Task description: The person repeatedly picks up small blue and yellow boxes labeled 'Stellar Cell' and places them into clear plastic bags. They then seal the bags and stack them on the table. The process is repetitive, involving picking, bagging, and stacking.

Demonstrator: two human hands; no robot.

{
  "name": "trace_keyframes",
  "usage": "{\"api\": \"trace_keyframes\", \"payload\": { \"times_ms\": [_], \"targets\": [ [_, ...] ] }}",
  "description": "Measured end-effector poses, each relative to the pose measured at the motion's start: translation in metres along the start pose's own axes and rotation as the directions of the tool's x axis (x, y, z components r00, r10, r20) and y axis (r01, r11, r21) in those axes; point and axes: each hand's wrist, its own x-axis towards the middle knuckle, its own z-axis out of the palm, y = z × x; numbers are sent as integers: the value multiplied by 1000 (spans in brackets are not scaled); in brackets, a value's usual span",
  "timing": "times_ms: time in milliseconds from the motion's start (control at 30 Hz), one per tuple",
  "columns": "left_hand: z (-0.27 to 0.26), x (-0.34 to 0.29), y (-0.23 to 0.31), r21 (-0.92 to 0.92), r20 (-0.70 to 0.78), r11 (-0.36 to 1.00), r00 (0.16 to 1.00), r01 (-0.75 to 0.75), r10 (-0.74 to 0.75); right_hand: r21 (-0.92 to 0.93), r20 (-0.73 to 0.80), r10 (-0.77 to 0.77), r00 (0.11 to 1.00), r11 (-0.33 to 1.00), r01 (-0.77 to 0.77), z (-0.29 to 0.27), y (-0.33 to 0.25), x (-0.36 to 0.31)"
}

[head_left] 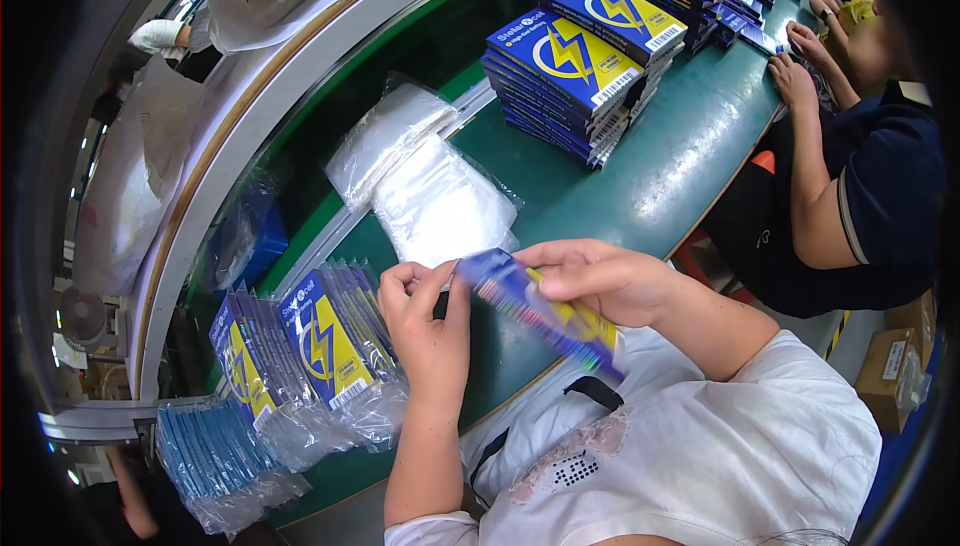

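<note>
We hold the flat blue-and-yellow box (545, 316) above the bench (640, 186): right hand (600, 276) gripping its top edge, left hand (425, 316) fingers pinching its end. It looks light, stiff and glossy; edges grip best.

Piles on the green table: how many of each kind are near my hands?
Bagged blue-and-yellow card bundles: 2
Clear plastic bag piles: 2
Blue-and-yellow box stacks: 2
Total: 6
</note>
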Motion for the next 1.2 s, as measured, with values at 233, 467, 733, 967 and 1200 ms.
{"api": "trace_keyframes", "payload": {
  "times_ms": [233,467,733,967,1200],
  "targets": [
    [-5,1,0,-277,71,947,986,162,-148,-120,70,49,996,992,-40,-12,-4,26],
    [-5,-1,-6,-598,187,657,877,459,-443,-233,-31,-41,999,972,33,-19,-6,22],
    [-8,-9,8,-50,-58,998,998,27,-30,-356,-199,-318,927,905,234,2,25,20],
    [-18,-28,22,-256,82,957,989,137,-120,-412,-311,-393,865,876,250,7,25,20],
    [-2,-22,32,-890,271,221,854,398,-444,-525,-236,-380,894,824,211,24,27,13]
  ]
}}
